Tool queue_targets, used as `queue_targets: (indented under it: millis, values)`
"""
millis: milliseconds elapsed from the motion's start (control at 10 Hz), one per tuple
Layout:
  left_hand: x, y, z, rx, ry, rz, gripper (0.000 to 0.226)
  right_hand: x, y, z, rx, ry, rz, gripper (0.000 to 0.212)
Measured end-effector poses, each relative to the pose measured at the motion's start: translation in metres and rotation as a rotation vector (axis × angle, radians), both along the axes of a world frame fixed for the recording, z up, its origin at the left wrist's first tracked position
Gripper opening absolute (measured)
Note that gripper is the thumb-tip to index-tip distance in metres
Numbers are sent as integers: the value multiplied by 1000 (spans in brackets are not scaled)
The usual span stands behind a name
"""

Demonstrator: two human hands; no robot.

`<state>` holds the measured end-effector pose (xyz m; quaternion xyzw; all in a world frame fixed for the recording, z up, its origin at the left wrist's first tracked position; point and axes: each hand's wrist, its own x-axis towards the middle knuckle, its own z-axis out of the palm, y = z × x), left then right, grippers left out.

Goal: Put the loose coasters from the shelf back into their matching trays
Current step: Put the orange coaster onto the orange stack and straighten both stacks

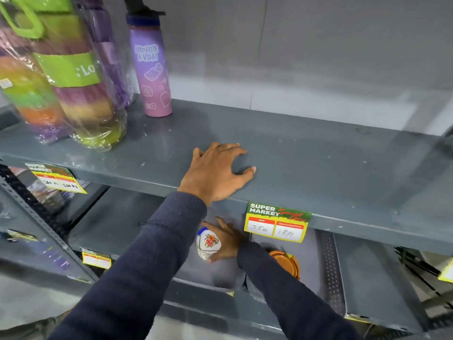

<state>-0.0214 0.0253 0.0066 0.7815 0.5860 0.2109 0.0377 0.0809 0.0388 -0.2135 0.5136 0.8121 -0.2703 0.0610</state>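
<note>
My left hand [218, 170] lies flat on the upper grey shelf [318, 153], fingers spread, holding nothing. Below, on the lower shelf, my right hand [226, 240] grips a stack of white coasters with a red flower print [208, 244], fingers wrapped round its right side. An orange round coaster set [285, 262] rests to the right of that hand, partly hidden by my right sleeve. No tray shows clearly around the white coasters.
Purple and rainbow water bottles [152, 69] stand at the upper shelf's left end. A supermarket price tag [277, 223] hangs from the shelf's front edge above my right hand. A perforated divider [328, 266] splits the lower shelf.
</note>
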Motion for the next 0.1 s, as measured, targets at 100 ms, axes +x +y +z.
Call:
queue_targets:
  millis: [100]
  values:
    - [2,-11,1,88,-80,84,45,10,-34,30,48,241,7,78]
